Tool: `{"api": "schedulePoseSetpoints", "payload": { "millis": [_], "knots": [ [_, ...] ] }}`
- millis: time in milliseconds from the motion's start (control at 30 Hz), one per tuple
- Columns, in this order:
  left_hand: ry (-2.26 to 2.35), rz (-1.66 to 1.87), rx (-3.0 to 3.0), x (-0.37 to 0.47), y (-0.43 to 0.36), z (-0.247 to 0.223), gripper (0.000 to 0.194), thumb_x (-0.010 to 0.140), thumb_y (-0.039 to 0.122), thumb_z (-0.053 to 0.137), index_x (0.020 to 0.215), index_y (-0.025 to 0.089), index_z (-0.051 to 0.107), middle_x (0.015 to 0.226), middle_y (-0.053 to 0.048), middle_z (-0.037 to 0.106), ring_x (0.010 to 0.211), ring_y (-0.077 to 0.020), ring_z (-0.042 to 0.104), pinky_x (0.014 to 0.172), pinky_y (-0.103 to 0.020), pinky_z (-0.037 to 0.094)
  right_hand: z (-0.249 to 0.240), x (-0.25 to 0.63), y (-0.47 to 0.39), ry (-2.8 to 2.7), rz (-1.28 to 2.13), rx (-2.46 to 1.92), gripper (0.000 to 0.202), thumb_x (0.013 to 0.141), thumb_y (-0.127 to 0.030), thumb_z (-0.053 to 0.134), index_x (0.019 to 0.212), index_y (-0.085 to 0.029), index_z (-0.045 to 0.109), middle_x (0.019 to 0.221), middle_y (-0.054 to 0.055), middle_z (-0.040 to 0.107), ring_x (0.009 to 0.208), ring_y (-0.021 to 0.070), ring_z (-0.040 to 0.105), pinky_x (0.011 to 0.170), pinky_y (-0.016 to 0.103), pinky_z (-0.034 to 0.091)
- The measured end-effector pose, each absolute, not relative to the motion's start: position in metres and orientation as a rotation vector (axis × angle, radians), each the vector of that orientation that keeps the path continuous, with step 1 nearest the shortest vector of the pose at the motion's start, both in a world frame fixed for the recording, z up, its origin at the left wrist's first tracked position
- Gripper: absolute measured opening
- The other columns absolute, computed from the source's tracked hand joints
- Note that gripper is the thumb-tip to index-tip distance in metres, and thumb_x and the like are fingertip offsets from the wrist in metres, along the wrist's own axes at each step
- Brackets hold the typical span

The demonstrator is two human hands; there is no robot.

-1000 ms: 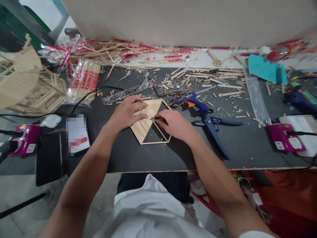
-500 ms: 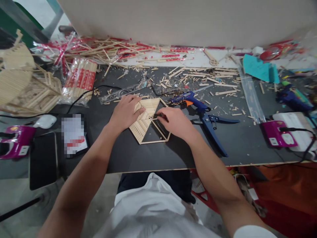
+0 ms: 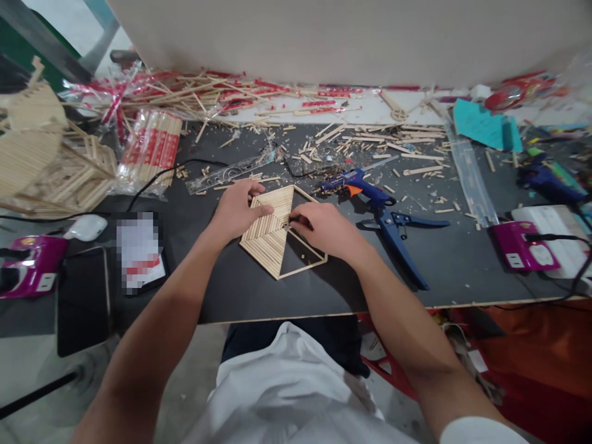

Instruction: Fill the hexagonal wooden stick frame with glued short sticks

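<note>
A hexagon of thin wooden sticks (image 3: 267, 248) lies on the dark table in front of me. Its left part is filled with close rows of sticks, while the right part is an open frame with spokes. My left hand (image 3: 237, 213) grips its left edge, thumb laid over the filled rows and fingers curled at the upper left side. At the hexagon's centre, my right hand (image 3: 326, 228) is closed in a pinch above the spokes. Whatever sits between those fingertips is hidden. A tiny wooden bit (image 3: 303, 256) shows inside the open lower right section.
Right of the hexagon lie a blue glue gun (image 3: 358, 182) and blue-handled cutters (image 3: 400, 240). Stick offcuts (image 3: 393, 139) litter the back. Bagged chopsticks (image 3: 150, 145), a covered phone-like object (image 3: 139, 253) and a stick-built model (image 3: 50, 160) stand left. Purple power adapters (image 3: 522, 246) sit right.
The hexagon has turned slightly counterclockwise, its bottom corner shifting right and its lower right corner rising. Both hands remain at it, the right still pinched near the centre.
</note>
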State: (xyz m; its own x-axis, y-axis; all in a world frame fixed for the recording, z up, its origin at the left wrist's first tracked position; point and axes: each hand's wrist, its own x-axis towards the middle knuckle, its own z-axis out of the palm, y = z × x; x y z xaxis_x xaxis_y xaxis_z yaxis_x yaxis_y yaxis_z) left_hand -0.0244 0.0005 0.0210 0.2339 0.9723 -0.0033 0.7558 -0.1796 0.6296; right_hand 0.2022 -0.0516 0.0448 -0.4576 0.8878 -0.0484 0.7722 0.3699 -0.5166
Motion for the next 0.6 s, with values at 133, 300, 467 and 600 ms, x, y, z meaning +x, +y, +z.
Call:
{"api": "schedulePoseSetpoints", "payload": {
  "millis": [133, 300, 467, 600],
  "knots": [
    [1.597, 0.610, 1.997, -0.023, -0.001, 0.022, 0.021, 0.084, 0.025, 0.072, 0.105, 0.019, 0.070, 0.105, -0.006, 0.074, 0.092, -0.0220, 0.067, 0.090, -0.040, 0.055, 0.044, 0.204, -0.051, -2.384, 0.703, -1.465, 0.013, 0.098, -0.019, 0.062, 0.100, -0.016, 0.075, 0.087, 0.005, 0.073, 0.078, 0.0175, 0.062, 0.071, 0.029, 0.039],
    [1.520, 0.560, 2.185, -0.027, 0.003, 0.024, 0.013, 0.087, 0.023, 0.066, 0.098, 0.020, 0.071, 0.107, -0.007, 0.075, 0.101, -0.0254, 0.068, 0.097, -0.044, 0.053, 0.041, 0.206, -0.050, -2.352, 0.665, -1.488, 0.011, 0.095, -0.017, 0.063, 0.090, -0.017, 0.073, 0.085, 0.006, 0.073, 0.078, 0.0179, 0.063, 0.071, 0.030, 0.040],
    [1.468, 0.533, 2.207, -0.035, 0.007, 0.028, 0.021, 0.091, 0.022, 0.057, 0.102, 0.021, 0.076, 0.111, -0.007, 0.078, 0.106, -0.0274, 0.070, 0.100, -0.045, 0.053, 0.037, 0.204, -0.050, -2.256, 0.695, -1.462, 0.009, 0.093, -0.015, 0.064, 0.094, -0.017, 0.073, 0.087, 0.004, 0.072, 0.077, 0.0162, 0.063, 0.072, 0.029, 0.043],
    [1.487, 0.513, 2.218, -0.033, 0.003, 0.027, 0.029, 0.094, 0.032, 0.060, 0.115, 0.018, 0.073, 0.115, -0.011, 0.075, 0.107, -0.0285, 0.069, 0.101, -0.045, 0.053, 0.036, 0.205, -0.049, -2.134, 0.694, -1.561, 0.011, 0.093, -0.016, 0.066, 0.102, -0.016, 0.073, 0.084, 0.004, 0.072, 0.073, 0.0163, 0.063, 0.072, 0.030, 0.045]
  ]
}}
